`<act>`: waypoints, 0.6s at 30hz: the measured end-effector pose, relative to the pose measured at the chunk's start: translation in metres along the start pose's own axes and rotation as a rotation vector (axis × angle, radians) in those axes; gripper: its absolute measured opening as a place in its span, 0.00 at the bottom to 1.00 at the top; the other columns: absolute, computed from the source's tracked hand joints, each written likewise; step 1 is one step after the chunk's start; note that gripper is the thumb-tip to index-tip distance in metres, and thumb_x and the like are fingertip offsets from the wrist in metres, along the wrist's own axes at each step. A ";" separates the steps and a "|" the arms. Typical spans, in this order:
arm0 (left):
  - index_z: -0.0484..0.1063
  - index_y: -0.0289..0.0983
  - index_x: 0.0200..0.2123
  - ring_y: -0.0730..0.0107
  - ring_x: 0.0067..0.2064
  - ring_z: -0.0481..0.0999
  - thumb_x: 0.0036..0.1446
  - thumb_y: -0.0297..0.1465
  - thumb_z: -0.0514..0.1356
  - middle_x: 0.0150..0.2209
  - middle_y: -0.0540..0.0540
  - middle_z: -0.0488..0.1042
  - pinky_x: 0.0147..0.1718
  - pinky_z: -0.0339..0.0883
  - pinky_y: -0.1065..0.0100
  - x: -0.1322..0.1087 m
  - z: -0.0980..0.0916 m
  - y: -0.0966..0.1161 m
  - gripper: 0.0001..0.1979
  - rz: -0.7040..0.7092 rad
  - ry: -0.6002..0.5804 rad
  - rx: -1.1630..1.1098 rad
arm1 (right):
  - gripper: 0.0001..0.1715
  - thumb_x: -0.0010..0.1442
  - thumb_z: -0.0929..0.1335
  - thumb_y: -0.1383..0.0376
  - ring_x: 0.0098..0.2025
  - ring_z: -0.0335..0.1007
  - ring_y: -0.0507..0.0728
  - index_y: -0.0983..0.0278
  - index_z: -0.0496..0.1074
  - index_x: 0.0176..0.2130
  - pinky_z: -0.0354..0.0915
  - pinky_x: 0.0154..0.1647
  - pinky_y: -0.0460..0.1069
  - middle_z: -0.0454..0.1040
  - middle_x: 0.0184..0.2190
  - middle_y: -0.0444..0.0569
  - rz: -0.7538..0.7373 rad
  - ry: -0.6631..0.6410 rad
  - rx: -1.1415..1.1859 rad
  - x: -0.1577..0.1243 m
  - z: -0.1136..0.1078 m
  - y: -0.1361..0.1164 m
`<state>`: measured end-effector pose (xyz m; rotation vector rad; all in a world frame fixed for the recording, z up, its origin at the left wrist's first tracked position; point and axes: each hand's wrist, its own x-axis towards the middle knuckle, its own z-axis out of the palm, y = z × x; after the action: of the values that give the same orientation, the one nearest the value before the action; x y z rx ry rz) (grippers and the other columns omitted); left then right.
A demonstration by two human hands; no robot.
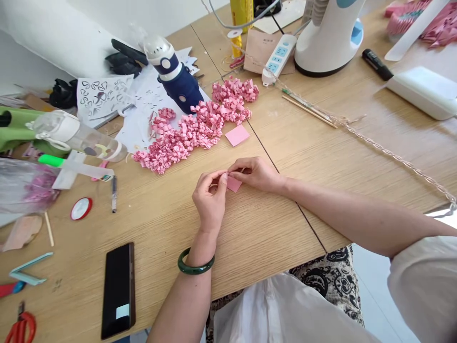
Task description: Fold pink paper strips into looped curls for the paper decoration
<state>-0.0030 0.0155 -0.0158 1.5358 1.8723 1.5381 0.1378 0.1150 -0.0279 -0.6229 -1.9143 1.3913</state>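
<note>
Paper held between two hands over the near-middle part of a wooden table. The visible part is a small pink piece — plain, matt and flat, with straight edges and one corner directed toward the wearer. Its upper margin is hidden by the fingertips; whether it is folded there cannot be told, nor whether its lower corner touches the wood. Left hand: thumb and index finger pinched on the upper edge, the other fingers curled; a dark green bangle encircles the wrist. Right hand: thumb and index finger pinched at the same edge, fingertips meeting or nearly meeting those of the left. Just beyond the hands lies a flat slip of similar pink, four-cornered and apart from the held piece. Beside the slip, a long heap of looped pink curls stretches leftward across the table, passing in front of a navy bottle. Nearer the wearer, at left: a phone, its dark screen upward.
</note>
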 end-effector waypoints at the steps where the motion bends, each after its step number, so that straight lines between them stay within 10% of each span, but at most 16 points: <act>1: 0.81 0.37 0.40 0.72 0.37 0.78 0.63 0.36 0.64 0.38 0.45 0.78 0.33 0.74 0.72 0.000 0.000 -0.001 0.09 -0.026 0.001 -0.020 | 0.08 0.62 0.70 0.66 0.33 0.73 0.50 0.69 0.80 0.37 0.67 0.36 0.46 0.81 0.33 0.49 0.001 -0.001 0.000 0.000 0.000 0.000; 18: 0.80 0.37 0.38 0.72 0.35 0.78 0.61 0.35 0.64 0.37 0.45 0.79 0.32 0.73 0.72 0.002 0.001 -0.006 0.08 -0.102 0.010 -0.056 | 0.11 0.61 0.70 0.62 0.33 0.72 0.51 0.69 0.79 0.35 0.66 0.35 0.47 0.80 0.32 0.50 0.009 0.056 -0.017 0.001 0.001 0.001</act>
<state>-0.0059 0.0184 -0.0203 1.3889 1.8660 1.5426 0.1364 0.1160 -0.0288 -0.6727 -1.8832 1.3502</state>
